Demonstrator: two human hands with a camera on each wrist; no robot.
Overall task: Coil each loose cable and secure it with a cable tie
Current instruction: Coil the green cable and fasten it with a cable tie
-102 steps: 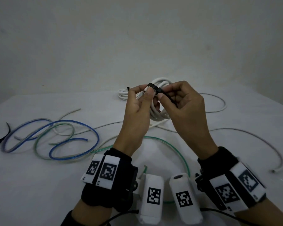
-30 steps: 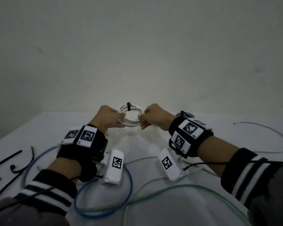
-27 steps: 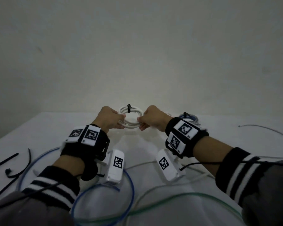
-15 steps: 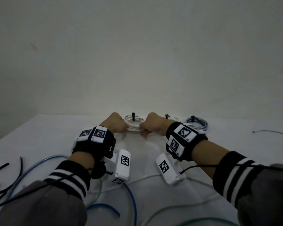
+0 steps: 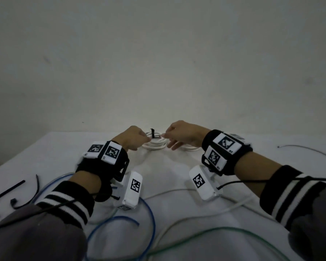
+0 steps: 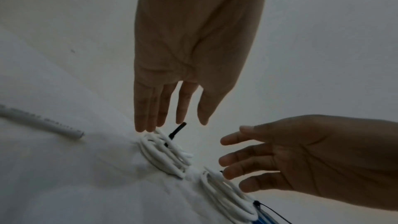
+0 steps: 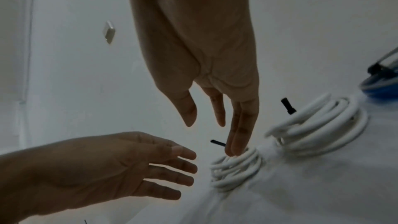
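**Both hands loose over the tied white coil at the far edge**

We see the white coil [image 5: 154, 143] lying flat on the table [image 5: 167, 172] near its far edge, bound by a black cable tie [image 5: 152, 133] whose tail stands up. Our left hand [image 5: 131, 137] reaches over it with straight, relaxed fingers [image 6: 148, 117], their tips touching the top of the coil and gripping nothing. Our right hand [image 5: 183, 133] hovers on the coil's other side, fingers [image 7: 237, 134] spread and loose, two tips touching the strands, holding nothing.

A second white coil [image 7: 318, 125] with its own black tie sits just beside the first, and a blue coil [image 7: 381, 84] lies just beyond that one. Nearer us, a loose blue cable [image 5: 149, 213], a green cable [image 5: 224, 229] and a white cable [image 5: 205, 215] sprawl across the table. Spare black ties [image 5: 11, 189] lie by the left edge.
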